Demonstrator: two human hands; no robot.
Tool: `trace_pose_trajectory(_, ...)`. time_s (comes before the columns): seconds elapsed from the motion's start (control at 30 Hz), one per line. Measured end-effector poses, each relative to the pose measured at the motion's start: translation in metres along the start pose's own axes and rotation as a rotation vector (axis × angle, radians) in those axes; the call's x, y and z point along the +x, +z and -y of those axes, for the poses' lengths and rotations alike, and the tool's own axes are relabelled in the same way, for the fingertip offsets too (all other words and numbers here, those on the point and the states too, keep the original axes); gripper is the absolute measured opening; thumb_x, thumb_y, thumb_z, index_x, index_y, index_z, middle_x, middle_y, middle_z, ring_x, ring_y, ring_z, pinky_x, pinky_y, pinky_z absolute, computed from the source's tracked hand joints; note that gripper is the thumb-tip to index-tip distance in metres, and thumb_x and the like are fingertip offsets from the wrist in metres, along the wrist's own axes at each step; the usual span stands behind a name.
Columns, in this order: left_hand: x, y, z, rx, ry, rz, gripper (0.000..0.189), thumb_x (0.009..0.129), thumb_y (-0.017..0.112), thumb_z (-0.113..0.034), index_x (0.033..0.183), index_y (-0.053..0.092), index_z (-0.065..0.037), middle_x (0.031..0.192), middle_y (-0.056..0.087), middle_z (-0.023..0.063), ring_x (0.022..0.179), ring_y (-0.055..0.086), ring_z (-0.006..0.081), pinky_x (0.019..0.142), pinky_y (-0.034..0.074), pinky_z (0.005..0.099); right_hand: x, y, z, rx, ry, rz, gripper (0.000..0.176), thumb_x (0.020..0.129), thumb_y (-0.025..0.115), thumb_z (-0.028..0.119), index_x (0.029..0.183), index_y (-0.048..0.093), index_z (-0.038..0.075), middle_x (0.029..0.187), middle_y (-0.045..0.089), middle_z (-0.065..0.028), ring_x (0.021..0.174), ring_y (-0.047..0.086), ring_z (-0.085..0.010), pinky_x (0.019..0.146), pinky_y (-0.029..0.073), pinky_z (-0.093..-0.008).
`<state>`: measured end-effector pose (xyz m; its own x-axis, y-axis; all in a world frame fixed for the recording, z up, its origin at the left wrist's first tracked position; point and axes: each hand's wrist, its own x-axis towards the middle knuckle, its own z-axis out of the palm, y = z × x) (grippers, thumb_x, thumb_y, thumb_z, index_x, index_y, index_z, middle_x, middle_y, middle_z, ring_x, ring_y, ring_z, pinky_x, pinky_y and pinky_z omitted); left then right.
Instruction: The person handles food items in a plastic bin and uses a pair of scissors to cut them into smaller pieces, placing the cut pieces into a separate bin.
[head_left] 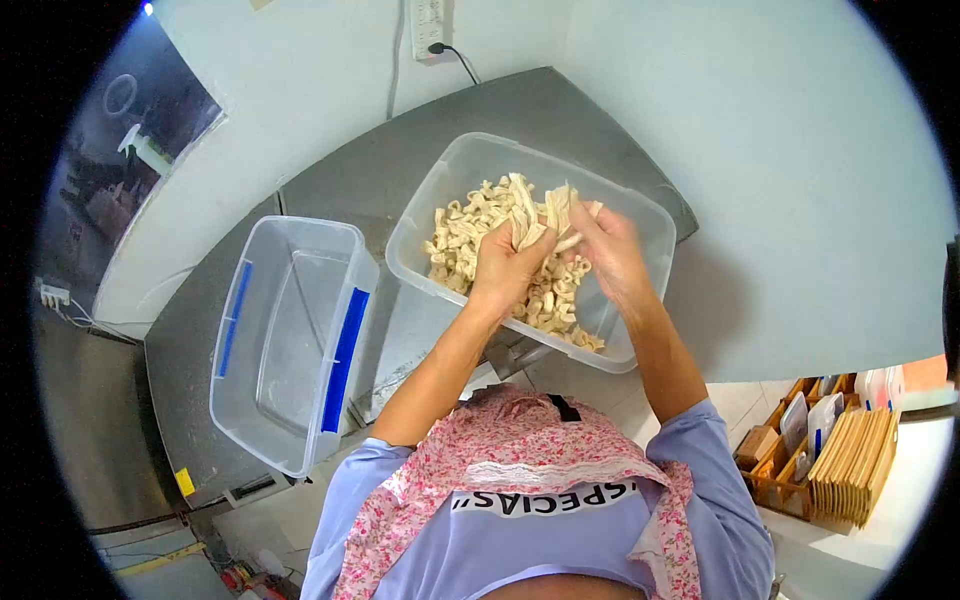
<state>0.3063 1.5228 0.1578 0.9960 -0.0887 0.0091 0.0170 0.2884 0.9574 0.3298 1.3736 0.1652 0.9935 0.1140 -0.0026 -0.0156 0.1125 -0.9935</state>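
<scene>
Over the large translucent plastic tub (650, 215), both of my hands are closed around pale, fibrous, beige strips. My left hand (508, 268) grips a bundle of strips (521, 205) between thumb and fingers. Close beside it, my right hand (612, 255) pinches more of the strips (560, 208), so the two bundles nearly meet. Below and to the left of the hands, many short curled beige pieces (462, 235) of what looks like the same stuff lie heaped in the tub. I cannot make out exactly what food this is.
A clear plastic container (300, 235) with blue latches stands left of the tub on the grey metal counter (350, 170). White walls rise behind and to the right, with a power outlet (428, 28). An orange crate (780, 490) holding stacked flat items sits low at the right.
</scene>
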Motion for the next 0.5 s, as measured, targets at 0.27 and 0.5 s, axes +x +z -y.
trace_pose_trajectory(0.27,0.000,0.010,0.006,-0.173,-0.171,0.042,0.021,0.092,0.059,-0.019,0.107,0.061,-0.004,0.097,0.065,0.0065,0.083,0.063,0.0141,0.070,0.054,0.0275,-0.001,-0.014,0.011,0.071,-0.017,-0.056,0.020,0.093,0.059,0.025,0.090,0.064,0.006,0.074,0.060,0.0030,0.055,0.047,-0.0018,0.046,0.036,-0.0168)
trace_pose_trajectory(0.5,0.021,-0.025,0.053,-0.983,-0.643,-0.213,0.046,0.096,0.053,-0.027,0.131,0.040,0.000,0.126,0.047,0.0235,0.115,0.053,0.0310,0.093,0.051,0.0447,0.025,-0.035,0.078,-0.066,-0.191,0.167,0.025,0.092,0.059,0.028,0.091,0.066,0.004,0.077,0.062,0.0008,0.061,0.052,-0.0044,0.050,0.041,-0.0187)
